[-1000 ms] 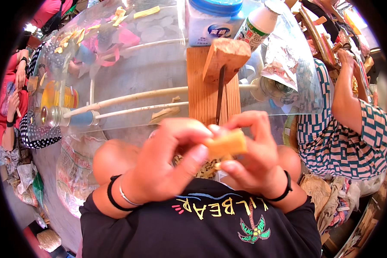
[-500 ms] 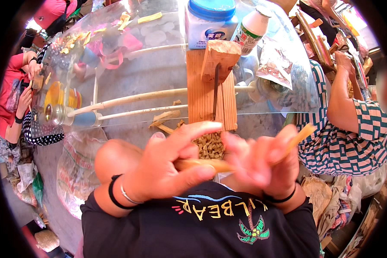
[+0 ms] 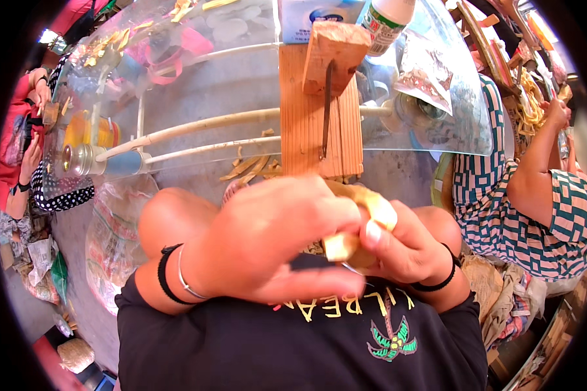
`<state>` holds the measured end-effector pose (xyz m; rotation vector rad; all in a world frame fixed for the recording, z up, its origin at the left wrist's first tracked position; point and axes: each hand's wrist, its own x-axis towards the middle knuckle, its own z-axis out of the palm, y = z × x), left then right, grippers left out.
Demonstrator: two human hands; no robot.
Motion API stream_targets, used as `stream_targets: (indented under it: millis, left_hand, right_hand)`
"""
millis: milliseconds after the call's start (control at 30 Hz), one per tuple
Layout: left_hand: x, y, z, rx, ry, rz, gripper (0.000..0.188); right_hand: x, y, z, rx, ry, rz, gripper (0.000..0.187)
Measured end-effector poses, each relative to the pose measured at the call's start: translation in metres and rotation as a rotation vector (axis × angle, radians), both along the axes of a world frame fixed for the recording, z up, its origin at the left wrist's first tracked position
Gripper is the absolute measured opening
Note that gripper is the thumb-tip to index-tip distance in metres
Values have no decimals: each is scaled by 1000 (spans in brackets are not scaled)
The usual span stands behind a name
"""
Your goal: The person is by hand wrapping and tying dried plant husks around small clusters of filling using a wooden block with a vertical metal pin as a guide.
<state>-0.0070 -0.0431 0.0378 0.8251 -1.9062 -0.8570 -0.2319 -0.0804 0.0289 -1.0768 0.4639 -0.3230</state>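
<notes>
A pale yellow, flexible strip [image 3: 379, 210] of unclear material is bent into a loop in front of my body. My right hand [image 3: 407, 251] grips it, with the thumb pressed on the folded part. Beside it, my left hand [image 3: 267, 225] is slightly blurred, its thumb stretched away from the fingers. The left fingertips reach over to the strip near my right thumb, and their undersides are hidden. Beyond both hands, a wooden board [image 3: 300, 130] carries an upright wooden block [image 3: 332, 55] with a thin dark metal blade [image 3: 327, 107] slanting down to the board.
The board rests on a glass tabletop [image 3: 209, 85]. A blue-and-white tub [image 3: 297, 26], a white bottle [image 3: 388, 23] and a plastic packet [image 3: 427, 78] stand behind it. Curled strips [image 3: 251, 169] lie below the glass edge. Other people sit on both sides.
My hands have come together, and the strip once held out lengthwise is now looped in my right hand. The left thumb has spread away. The whole view has shifted, with the board sitting higher.
</notes>
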Motion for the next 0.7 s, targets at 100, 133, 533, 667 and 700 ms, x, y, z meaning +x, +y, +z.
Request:
stream_targets:
  millis: [100, 133, 533, 667, 700]
  left_hand:
    - [-13, 9, -16, 97, 5, 210, 28]
    - [-14, 10, -16, 58, 23, 200, 27]
    - [-17, 4, -32, 160, 257, 65, 36]
    - [-8, 5, -36, 412, 452, -70, 37]
    - [-9, 8, -35, 507, 539, -91, 37]
  right_hand:
    - [8, 6, -13, -130, -32, -243, 28]
    - [14, 8, -10, -296, 23, -327, 26]
    - [5, 1, -10, -174, -242, -285, 17]
    - [12, 3, -16, -530, -180, -357, 25]
    - [13, 2, -17, -705, -139, -381, 27]
